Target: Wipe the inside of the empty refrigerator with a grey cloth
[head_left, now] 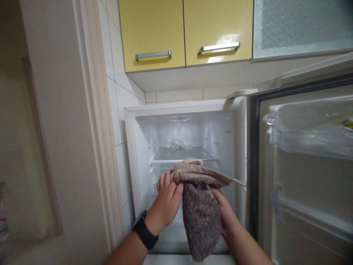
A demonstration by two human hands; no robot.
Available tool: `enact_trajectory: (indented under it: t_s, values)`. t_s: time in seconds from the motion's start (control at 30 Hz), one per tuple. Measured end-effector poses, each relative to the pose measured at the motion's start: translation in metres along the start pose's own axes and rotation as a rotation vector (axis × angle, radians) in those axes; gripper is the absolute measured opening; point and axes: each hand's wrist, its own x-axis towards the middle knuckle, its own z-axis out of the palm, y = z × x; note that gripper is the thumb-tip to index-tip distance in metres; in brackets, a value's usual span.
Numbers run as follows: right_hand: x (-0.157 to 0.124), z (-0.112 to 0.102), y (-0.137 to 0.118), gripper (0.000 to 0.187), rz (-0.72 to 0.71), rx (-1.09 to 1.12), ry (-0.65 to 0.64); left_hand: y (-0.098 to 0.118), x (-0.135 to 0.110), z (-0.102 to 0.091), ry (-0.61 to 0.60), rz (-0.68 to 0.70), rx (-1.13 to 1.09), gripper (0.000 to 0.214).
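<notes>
A grey-brown cloth (202, 217) with a beige edge band hangs between my two hands, in front of the open fridge (131, 147). My left hand (167, 197), with a dark watch on its wrist, grips the cloth's upper left side, thumb toward me. On the cloth's right side, my right hand (224, 209) holds it from behind, with its fingers largely hidden. The beige band is folded over at the top, and one corner sticks out to the right. Behind the cloth, a glass shelf (182, 154) carries a crumpled clear plastic bag (178, 144).
At the right, the fridge door (309, 180) stands wide open, with a plastic-covered door bin (314, 136) and a lower rack. Yellow cabinets (154, 33) with metal handles hang above the fridge. A white door frame (93, 110) rises close on the left beside a tiled wall.
</notes>
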Motion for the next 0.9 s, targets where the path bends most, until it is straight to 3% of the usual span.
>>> enact_trajectory:
  t_s: [0.13,0.23,0.3,0.37,0.47,0.6,0.67,0.8,0.9]
  values:
    - [0.065,0.036,-0.05,0.043,-0.422,-0.018,0.159,0.008,0.065,-0.071,0.24,0.202,0.305,0.058]
    - [0.109,0.056,-0.093,0.045,-0.926,-0.105,0.344,0.0,0.122,-0.132,0.405,0.339,0.552,0.063]
    - [0.13,0.068,-0.119,0.056,-1.279,-0.335,0.507,-0.011,0.159,-0.167,0.448,0.366,0.642,0.071]
    - [0.146,0.079,-0.139,0.067,-1.47,-0.683,0.598,-0.026,0.188,-0.192,0.455,0.329,0.676,0.085]
    - [0.163,0.096,-0.161,0.075,-1.443,-1.1,0.62,-0.047,0.212,-0.201,0.499,0.296,0.698,0.099]
    - [0.179,0.129,-0.166,0.081,-1.374,-1.371,0.612,-0.065,0.216,-0.188,0.754,0.22,0.605,0.104]
    - [0.183,0.155,-0.154,0.075,-1.398,-1.533,0.498,-0.07,0.216,-0.184,0.815,0.19,0.54,0.106]
    - [0.18,0.216,-0.113,0.058,-1.448,-1.785,0.203,-0.081,0.218,-0.188,0.752,0.241,0.412,0.113]
    - [0.177,0.243,-0.097,0.049,-1.501,-1.883,0.039,-0.087,0.218,-0.191,0.719,0.176,0.286,0.121]
